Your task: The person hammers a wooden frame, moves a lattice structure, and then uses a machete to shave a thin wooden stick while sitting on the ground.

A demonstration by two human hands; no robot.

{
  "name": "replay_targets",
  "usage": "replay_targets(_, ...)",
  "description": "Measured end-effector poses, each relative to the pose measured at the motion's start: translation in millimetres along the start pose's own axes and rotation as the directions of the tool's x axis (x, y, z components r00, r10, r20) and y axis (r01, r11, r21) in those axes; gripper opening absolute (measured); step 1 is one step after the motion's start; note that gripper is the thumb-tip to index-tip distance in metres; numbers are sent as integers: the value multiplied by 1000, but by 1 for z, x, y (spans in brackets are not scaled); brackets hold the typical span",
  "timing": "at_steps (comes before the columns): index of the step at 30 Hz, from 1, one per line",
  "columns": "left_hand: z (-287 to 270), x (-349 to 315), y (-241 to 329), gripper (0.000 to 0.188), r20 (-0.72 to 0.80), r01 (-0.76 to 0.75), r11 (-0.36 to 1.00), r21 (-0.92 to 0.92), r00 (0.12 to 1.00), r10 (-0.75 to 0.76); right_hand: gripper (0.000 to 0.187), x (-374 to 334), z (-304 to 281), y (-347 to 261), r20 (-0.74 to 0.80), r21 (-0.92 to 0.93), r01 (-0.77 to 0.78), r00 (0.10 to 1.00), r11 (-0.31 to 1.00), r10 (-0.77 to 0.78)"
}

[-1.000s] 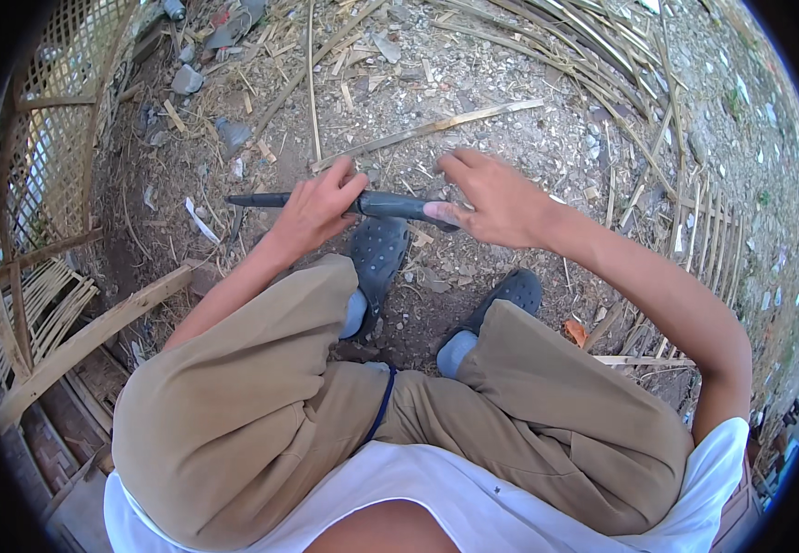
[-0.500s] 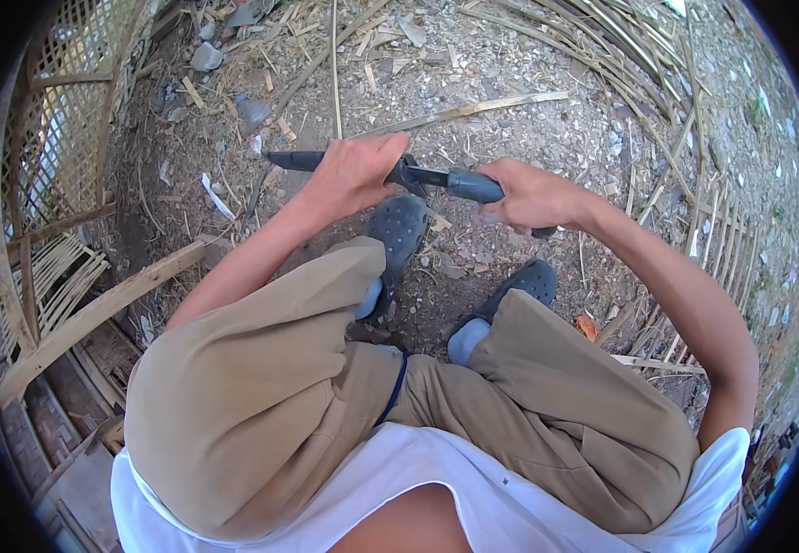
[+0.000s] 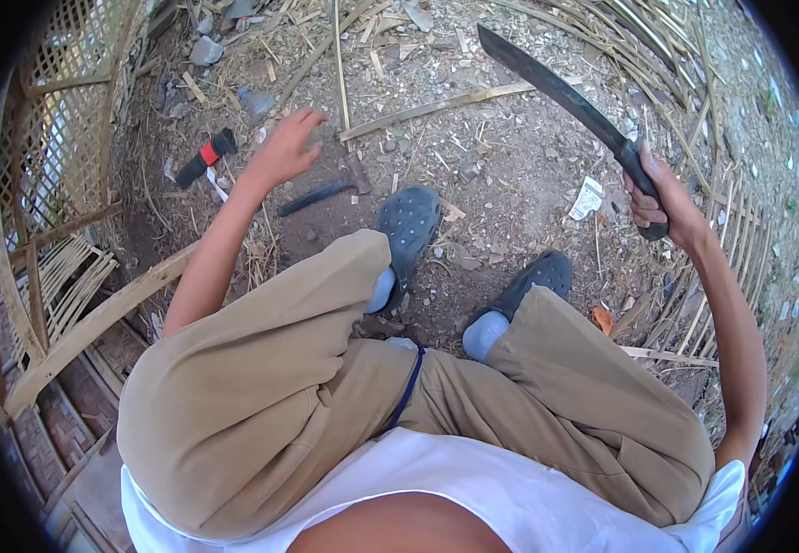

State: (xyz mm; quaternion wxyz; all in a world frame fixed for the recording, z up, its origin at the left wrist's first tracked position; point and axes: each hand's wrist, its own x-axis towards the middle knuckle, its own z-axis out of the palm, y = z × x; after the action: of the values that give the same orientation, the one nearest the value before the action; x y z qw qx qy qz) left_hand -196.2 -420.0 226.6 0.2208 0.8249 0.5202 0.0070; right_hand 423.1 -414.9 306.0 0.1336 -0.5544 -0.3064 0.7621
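My right hand (image 3: 663, 198) is wrapped round the dark handle of a machete (image 3: 570, 94), raised at the right with its long blade slanting up and to the left. Over the ground at the left, my left hand (image 3: 287, 149) is open, its fingers apart and nothing in them. A black sheath-like piece with a red band (image 3: 201, 158) is just left of that hand; whether it touches the ground I cannot tell. Just below and right of my left hand lies a hammer (image 3: 321, 195) with a dark handle, near my left shoe.
My dark clogs (image 3: 409, 226) rest on dirt strewn with wood chips. A long split strip (image 3: 436, 115) lies ahead, and bent bamboo strips (image 3: 634, 46) pile up at the far right. A white printed paper (image 3: 587, 198) lies before my right shoe. Lattice panels (image 3: 77, 129) stand at the left.
The machete is now bare and has swung up to the right in my right hand. My left hand has let go of the black sheath and moved left. The hammer and paper now show.
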Motion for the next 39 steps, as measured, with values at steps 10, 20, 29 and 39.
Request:
replay_targets(10, 61, 85, 20, 36, 114, 31, 997, 76, 993, -40, 24, -5, 37, 3, 44, 120, 113, 992, 986, -119)
replay_targets(20, -56, 103, 11, 33, 5, 115, 993, -20, 993, -115, 29, -27, 33, 5, -107, -196, 163, 977, 967, -186)
replay_targets(29, -95, 78, 87, 24, 412, 425, 446, -788, 902, -133, 35, -52, 78, -3, -204, -392, 336, 876, 857, -436)
replay_targets(39, -27, 60, 183, 31, 465, 459, -176, -871, 885, 10, 33, -53, 117, 3, -51, -588, 475, 786, 655, -616)
